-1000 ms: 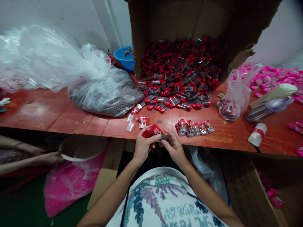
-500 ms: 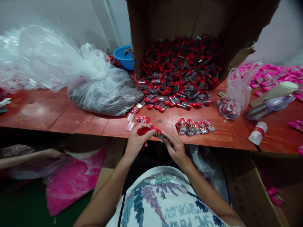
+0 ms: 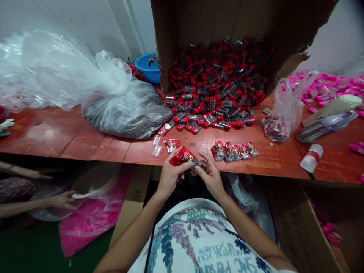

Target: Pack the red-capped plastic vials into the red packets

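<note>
My left hand [image 3: 170,175] is closed round a bunch of red printed packets [image 3: 182,155] at the near edge of the red table [image 3: 71,140]. My right hand [image 3: 209,175] pinches the dark end of the same bunch from the right. A row of several filled red packets [image 3: 234,151] lies on the table just beyond my right hand. A few loose packets [image 3: 171,143] and clear sleeves [image 3: 156,146] lie just beyond my left hand.
A tipped cardboard box [image 3: 182,45] spills red-capped vials [image 3: 216,91]. A big plastic bag of dark pellets [image 3: 127,110] lies left, a blue bowl [image 3: 149,68] behind. Right: a small bag [image 3: 280,117], a handheld tool [image 3: 327,121], pink items [image 3: 327,87]. Another person's hands [image 3: 61,199] work at a pink bag below left.
My hands shifted slightly and the packet bunch turned upward between them. The other person's hands at lower left moved, and the white rim they hold tilted.
</note>
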### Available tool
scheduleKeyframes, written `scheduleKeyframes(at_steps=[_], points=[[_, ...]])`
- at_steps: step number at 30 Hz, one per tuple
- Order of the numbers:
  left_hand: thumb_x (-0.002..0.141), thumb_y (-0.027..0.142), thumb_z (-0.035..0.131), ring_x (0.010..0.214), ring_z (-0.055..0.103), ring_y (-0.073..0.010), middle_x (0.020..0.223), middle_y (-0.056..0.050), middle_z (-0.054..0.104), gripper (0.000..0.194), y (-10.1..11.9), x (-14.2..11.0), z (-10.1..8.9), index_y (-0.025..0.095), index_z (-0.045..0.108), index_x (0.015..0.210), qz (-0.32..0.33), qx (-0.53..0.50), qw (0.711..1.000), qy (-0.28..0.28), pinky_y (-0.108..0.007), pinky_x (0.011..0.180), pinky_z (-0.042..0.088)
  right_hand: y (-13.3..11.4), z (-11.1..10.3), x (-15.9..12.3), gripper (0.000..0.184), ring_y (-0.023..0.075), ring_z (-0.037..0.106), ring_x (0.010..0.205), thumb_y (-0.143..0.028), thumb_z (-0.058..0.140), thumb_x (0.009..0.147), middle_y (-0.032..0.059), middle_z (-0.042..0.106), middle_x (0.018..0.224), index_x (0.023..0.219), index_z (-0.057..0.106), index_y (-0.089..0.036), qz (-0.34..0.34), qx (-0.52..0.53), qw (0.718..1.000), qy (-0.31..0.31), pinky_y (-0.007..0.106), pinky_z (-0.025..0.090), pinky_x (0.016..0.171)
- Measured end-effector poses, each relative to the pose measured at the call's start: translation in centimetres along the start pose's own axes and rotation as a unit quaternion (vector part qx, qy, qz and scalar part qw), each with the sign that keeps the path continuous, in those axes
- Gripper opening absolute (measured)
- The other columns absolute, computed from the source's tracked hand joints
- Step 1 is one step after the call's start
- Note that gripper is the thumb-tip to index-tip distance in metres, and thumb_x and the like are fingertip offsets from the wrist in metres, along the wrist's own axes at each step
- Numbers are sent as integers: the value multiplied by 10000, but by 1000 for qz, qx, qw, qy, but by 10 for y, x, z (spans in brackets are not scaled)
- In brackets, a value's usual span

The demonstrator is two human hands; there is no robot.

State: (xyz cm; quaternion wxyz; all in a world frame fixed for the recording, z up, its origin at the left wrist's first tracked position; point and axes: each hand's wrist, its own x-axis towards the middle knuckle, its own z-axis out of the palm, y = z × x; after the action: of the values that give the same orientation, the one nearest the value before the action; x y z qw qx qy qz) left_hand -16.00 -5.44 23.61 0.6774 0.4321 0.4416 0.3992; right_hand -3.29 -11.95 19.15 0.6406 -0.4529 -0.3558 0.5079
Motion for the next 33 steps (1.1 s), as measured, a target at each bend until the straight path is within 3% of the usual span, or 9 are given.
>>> scheduleKeyframes(at_steps=[4, 9, 12, 18, 24, 33], points=[[613, 284, 790, 369, 396, -35, 636, 46, 588, 458, -6, -2, 4, 158, 605, 1012, 25, 35, 998, 40, -168, 330, 297, 4, 2, 0, 469, 135, 645, 735, -282, 625, 824, -8, 653, 893, 1264, 462, -294, 9, -2, 1000, -13, 298, 559, 692], [595, 305, 799, 388, 413, -43, 642, 47, 584, 467, -7, -3, 5, 161, 595, 990, 36, 71, 994, 68, -168, 333, 306, 11, 0, -2, 432, 148, 639, 821, -291, 578, 860, 37, 655, 1043, 1278, 471, -270, -26, -89, 996, -16, 318, 544, 768], [605, 293, 795, 383, 404, -37, 652, 44, 590, 535, -6, -3, 5, 158, 590, 1080, 29, 53, 997, 53, -165, 337, 315, 9, -1, -1, 422, 142, 639, 785, -302, 578, 859, 40, 655, 1039, 1268, 485, -262, -17, -77, 997, -13, 305, 551, 736], [645, 277, 769, 344, 400, -29, 646, 43, 599, 643, -8, -4, 1, 181, 532, 1236, -14, -4, 1000, -22, -155, 320, 283, 0, 0, 4, 433, 116, 630, 622, -330, 641, 802, 1, 665, 860, 1213, 533, -251, 64, 29, 998, -6, 257, 560, 577], [648, 273, 764, 342, 414, -23, 692, 34, 620, 686, -9, -6, 1, 211, 503, 1279, -43, -42, 997, -42, -150, 329, 302, -1, 0, 4, 420, 99, 631, 596, -327, 651, 791, 1, 675, 887, 1196, 563, -260, 61, 47, 997, 11, 244, 571, 552], [671, 263, 755, 354, 405, -11, 669, 30, 597, 334, -19, -1, 5, 159, 587, 941, -52, -70, 995, -50, -135, 334, 267, 3, -1, 8, 273, 92, 626, 563, -288, 692, 747, -31, 673, 765, 1002, 626, -212, 62, 38, 997, 34, 212, 539, 523]])
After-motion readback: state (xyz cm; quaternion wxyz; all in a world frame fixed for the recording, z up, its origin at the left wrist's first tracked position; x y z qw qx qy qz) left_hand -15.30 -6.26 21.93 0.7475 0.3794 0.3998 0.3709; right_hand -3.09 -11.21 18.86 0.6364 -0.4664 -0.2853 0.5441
